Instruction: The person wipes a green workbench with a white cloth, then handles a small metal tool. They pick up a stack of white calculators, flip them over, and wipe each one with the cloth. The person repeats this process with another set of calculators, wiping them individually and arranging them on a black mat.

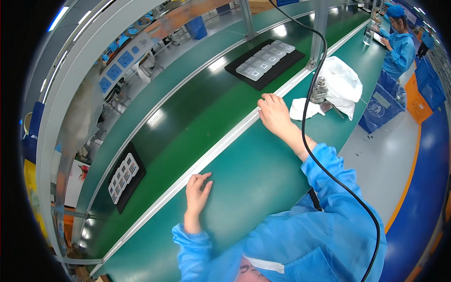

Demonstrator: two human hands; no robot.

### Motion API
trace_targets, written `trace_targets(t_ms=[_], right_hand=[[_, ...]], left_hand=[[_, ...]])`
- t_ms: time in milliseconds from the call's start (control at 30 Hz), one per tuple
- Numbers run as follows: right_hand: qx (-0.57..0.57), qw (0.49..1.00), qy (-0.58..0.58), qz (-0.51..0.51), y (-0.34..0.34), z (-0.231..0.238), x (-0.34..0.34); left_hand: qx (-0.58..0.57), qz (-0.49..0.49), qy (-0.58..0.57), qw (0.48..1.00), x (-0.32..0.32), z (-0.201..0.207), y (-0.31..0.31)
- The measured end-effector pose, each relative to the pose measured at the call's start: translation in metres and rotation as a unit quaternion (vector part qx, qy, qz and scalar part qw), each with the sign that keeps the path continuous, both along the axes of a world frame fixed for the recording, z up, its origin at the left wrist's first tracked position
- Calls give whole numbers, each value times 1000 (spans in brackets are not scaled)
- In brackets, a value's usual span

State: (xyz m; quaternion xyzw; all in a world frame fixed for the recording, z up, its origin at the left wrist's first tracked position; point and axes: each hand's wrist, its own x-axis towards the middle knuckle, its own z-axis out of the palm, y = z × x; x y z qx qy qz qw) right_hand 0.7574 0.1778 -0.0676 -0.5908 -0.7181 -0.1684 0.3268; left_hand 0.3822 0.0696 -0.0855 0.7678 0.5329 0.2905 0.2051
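Observation:
My left hand point(197, 193) rests at the near side of the white rail point(206, 157), its thumb apart from the loosely bent fingers and nothing held. Farther along the same rail, my right hand point(276, 115) lays its bent fingers on the edge, and no object shows in it. Beyond the rail runs a green conveyor belt point(188, 127). On it, a black mat point(291, 60) carries a row of clear-white cases point(265, 60), well past my right hand. Another black mat point(136, 181) with a row of white, dark-windowed pieces point(123, 177) lies on the belt at the left.
Right of my right hand are a white cloth point(303, 109), a glass bottle point(319, 90) and a white bag point(343, 84) on the green worktop point(249, 188). A black cable point(329, 174) hangs across the view. Blue crates point(383, 105) and a co-worker point(399, 51) are at the far right.

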Motion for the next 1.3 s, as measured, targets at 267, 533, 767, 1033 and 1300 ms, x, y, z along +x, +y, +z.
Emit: trace_targets(t_ms=[267,533,767,1033,1300], right_hand=[[-97,979,109,-145,118,-64,12],[-111,971,1,-214,146,-46,27],[-94,949,-120,-276,162,-70,11],[-38,965,-129,-224,146,-63,-3],[-43,994,-99,-20,75,-60,-71]], left_hand=[[-29,-9,-11,999,6,3,8],[-12,5,5,1000,10,3,6],[-46,14,-14,999,22,4,7],[-15,29,-44,998,12,-4,12],[19,32,-58,998,2,-7,13]])
